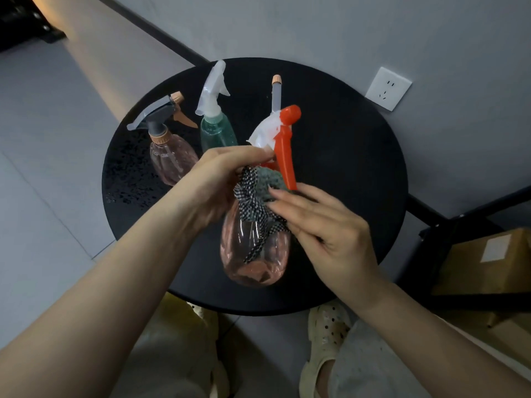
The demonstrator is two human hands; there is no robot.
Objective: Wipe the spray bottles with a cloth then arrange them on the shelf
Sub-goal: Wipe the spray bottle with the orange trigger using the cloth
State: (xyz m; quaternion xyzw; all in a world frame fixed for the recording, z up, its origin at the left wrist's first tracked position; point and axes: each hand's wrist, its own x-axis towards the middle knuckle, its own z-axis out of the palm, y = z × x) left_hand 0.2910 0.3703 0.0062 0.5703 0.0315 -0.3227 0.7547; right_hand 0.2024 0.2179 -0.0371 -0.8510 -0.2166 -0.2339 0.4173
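Note:
Over the round black table point(359, 168) my left hand point(221, 179) grips the neck of a clear pink spray bottle point(253, 254) with a white and orange trigger head. My right hand point(321, 228) presses a checked black-and-white and grey-green cloth point(258, 193) against the bottle's shoulder, fingers fairly straight. On the table's far left stand a pink bottle with a grey trigger point(169, 156) and a green bottle with a white trigger point(217, 130). A thin nozzle with a tan cap point(276, 93) rises behind the held bottle; its body is hidden.
A wall with a white socket point(388, 88) runs behind the table. A dark shelf frame point(448, 225) stands at the right with a cardboard box point(485, 259) on it. Grey floor lies to the left. My knees and feet sit below the table's near edge.

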